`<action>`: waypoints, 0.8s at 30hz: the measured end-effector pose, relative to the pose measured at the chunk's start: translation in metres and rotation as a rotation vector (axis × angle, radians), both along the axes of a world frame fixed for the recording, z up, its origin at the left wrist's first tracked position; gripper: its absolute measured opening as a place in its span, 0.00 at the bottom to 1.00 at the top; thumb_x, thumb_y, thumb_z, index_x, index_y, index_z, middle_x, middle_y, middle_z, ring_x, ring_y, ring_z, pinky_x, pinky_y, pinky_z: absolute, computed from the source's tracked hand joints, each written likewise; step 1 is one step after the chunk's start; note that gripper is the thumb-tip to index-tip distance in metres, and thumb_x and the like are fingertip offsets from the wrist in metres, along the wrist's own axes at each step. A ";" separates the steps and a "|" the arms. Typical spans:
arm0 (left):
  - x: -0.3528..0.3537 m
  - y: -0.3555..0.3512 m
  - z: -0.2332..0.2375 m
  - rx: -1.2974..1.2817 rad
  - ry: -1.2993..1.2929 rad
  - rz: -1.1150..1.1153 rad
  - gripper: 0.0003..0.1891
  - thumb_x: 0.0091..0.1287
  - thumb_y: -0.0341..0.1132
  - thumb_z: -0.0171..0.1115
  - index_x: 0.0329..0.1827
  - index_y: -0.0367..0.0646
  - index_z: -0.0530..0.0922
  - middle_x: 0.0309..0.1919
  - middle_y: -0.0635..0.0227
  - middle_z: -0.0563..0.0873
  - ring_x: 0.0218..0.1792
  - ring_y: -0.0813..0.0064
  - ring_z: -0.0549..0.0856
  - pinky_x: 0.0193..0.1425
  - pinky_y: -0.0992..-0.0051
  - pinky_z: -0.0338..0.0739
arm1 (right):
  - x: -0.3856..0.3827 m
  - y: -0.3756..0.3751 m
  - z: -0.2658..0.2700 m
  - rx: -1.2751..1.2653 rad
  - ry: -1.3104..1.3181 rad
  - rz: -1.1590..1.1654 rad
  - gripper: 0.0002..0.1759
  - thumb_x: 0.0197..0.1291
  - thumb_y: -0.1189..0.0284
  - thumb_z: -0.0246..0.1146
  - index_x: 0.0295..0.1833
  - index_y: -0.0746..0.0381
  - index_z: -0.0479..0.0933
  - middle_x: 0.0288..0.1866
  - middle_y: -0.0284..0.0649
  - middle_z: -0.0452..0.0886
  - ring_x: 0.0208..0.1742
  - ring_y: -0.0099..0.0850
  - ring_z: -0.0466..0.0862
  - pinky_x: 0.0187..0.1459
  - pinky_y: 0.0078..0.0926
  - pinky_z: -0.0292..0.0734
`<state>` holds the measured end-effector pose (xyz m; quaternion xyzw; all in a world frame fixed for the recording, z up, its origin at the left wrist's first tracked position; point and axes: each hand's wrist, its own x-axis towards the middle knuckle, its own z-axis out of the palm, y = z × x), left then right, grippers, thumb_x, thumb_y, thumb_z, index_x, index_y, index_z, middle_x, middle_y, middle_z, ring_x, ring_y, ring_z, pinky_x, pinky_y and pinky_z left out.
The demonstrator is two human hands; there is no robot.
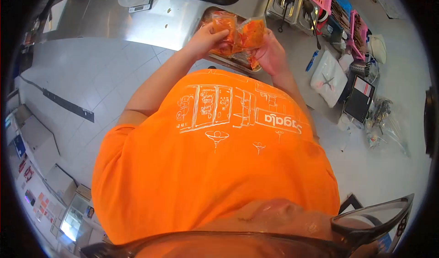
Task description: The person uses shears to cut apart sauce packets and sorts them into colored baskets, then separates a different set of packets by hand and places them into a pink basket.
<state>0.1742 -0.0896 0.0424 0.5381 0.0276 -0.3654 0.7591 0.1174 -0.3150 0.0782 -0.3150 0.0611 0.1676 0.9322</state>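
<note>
2 glossy, orange-red plastic packets (252, 33)

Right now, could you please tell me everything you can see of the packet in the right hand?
The packet is a small, clear bag, seemingly plastic, with orange-red contents I cannot identify. It looks glossy and creased, and a see-through edge shows along the top. The right hand grips its side, apparently holding it above the metal tray. It is beside the left hand's packet; whether they are joined is unclear.
</note>
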 end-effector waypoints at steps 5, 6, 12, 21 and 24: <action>0.000 -0.017 -0.004 0.040 -0.084 0.066 0.17 0.73 0.33 0.57 0.62 0.36 0.71 0.50 0.64 0.83 0.47 0.75 0.85 0.50 0.77 0.83 | -0.004 -0.012 -0.003 -0.247 -0.034 -0.147 0.19 0.62 0.81 0.62 0.56 0.59 0.67 0.54 0.43 0.79 0.48 0.36 0.83 0.42 0.36 0.82; 0.000 -0.014 -0.002 0.094 -0.108 0.109 0.17 0.73 0.33 0.57 0.61 0.36 0.72 0.49 0.63 0.83 0.47 0.74 0.85 0.50 0.77 0.83 | -0.006 -0.021 -0.007 -0.348 -0.029 -0.221 0.19 0.62 0.81 0.62 0.57 0.60 0.66 0.53 0.43 0.79 0.48 0.35 0.84 0.41 0.36 0.82; 0.012 0.037 -0.025 0.262 -0.214 0.213 0.16 0.75 0.34 0.53 0.60 0.34 0.74 0.50 0.60 0.83 0.46 0.71 0.86 0.49 0.73 0.85 | -0.025 -0.099 -0.053 -0.714 0.181 -0.600 0.22 0.62 0.81 0.60 0.60 0.64 0.62 0.52 0.45 0.79 0.47 0.35 0.84 0.39 0.34 0.82; 0.002 0.082 -0.027 0.376 -0.068 0.266 0.17 0.75 0.36 0.53 0.59 0.34 0.74 0.50 0.58 0.83 0.47 0.68 0.87 0.49 0.72 0.85 | -0.017 -0.064 -0.059 -1.841 -0.587 0.189 0.17 0.52 0.77 0.64 0.49 0.56 0.79 0.60 0.38 0.77 0.62 0.45 0.73 0.61 0.47 0.70; -0.002 0.086 -0.031 0.350 -0.051 0.227 0.18 0.74 0.38 0.54 0.61 0.35 0.73 0.50 0.59 0.83 0.46 0.69 0.86 0.51 0.72 0.84 | -0.031 -0.056 -0.073 -2.230 -0.561 0.380 0.13 0.51 0.76 0.64 0.44 0.56 0.81 0.64 0.41 0.74 0.65 0.46 0.70 0.64 0.46 0.66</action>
